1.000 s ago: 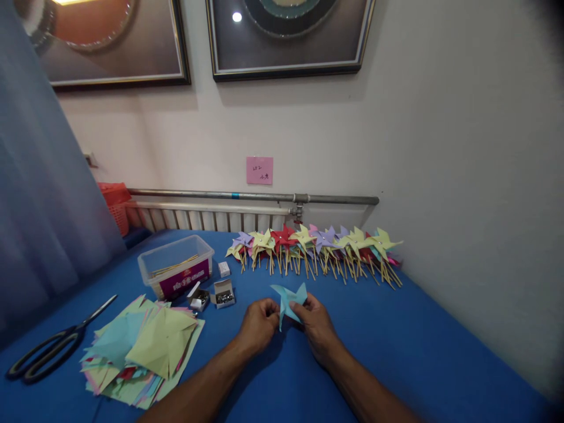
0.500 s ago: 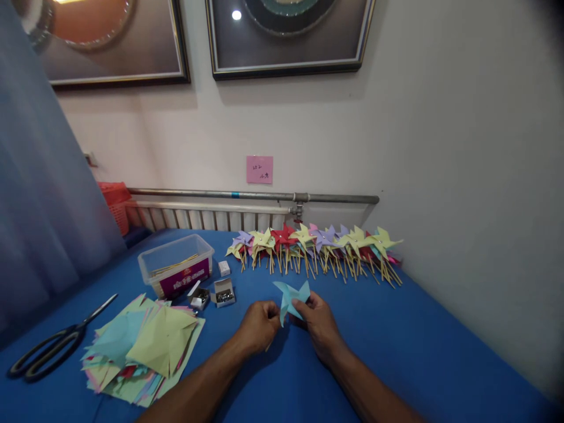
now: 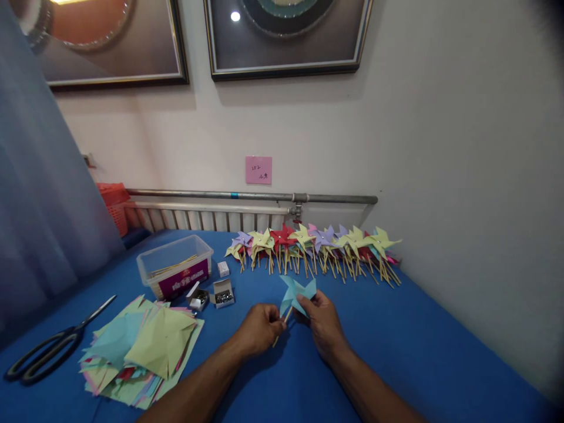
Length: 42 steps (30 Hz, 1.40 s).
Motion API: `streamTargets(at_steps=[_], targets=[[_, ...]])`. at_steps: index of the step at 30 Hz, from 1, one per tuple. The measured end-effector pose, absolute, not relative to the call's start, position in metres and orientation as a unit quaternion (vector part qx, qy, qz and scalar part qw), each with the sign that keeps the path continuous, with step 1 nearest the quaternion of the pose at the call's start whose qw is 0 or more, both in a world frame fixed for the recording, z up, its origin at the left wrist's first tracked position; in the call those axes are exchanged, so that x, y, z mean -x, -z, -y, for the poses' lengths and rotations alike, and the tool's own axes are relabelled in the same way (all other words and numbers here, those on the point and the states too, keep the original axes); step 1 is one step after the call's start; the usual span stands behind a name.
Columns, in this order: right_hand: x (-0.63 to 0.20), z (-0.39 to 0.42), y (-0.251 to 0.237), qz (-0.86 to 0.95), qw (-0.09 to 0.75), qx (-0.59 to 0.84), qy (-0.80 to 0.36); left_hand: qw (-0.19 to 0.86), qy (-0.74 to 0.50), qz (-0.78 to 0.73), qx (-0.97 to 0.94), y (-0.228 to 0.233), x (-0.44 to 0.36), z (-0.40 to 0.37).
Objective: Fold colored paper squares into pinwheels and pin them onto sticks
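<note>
A light blue paper pinwheel is held just above the blue table. My right hand pinches its folded head from the right. My left hand grips the thin wooden stick that slants down from the pinwheel's back. Both hands are close together at the table's middle, knuckles up.
A row of finished pinwheels lies along the wall. A stack of coloured paper squares, black scissors, a clear box of sticks and small open pin boxes sit to the left.
The pinwheel has shifted slightly right and up. The wooden stick now shows between my hands, with my left hand gripping it.
</note>
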State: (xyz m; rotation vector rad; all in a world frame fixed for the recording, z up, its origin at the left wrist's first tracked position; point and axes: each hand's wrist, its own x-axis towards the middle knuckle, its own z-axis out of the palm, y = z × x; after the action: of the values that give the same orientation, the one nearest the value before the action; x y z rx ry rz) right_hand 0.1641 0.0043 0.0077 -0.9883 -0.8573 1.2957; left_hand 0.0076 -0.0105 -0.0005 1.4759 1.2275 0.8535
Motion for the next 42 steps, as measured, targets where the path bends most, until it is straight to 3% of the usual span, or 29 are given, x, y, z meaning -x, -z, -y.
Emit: streamTargets(at_steps=[13,21,42], targets=[[-0.163,0.001,-0.006,0.351,0.609,0.451,-0.55,0.569,-0.436,-0.525,-0.459,-0.014,-0.007,0.007],[-0.149,0.017,-0.001,0.488,0.479,0.495,-0.535,0.594,-0.442,-0.488,-0.462,-0.013,-0.005,0.009],[-0.147,0.005,0.005,0.443,0.519,0.475,-0.556,0.58,-0.373,-0.495,-0.529,-0.014,-0.014,0.014]])
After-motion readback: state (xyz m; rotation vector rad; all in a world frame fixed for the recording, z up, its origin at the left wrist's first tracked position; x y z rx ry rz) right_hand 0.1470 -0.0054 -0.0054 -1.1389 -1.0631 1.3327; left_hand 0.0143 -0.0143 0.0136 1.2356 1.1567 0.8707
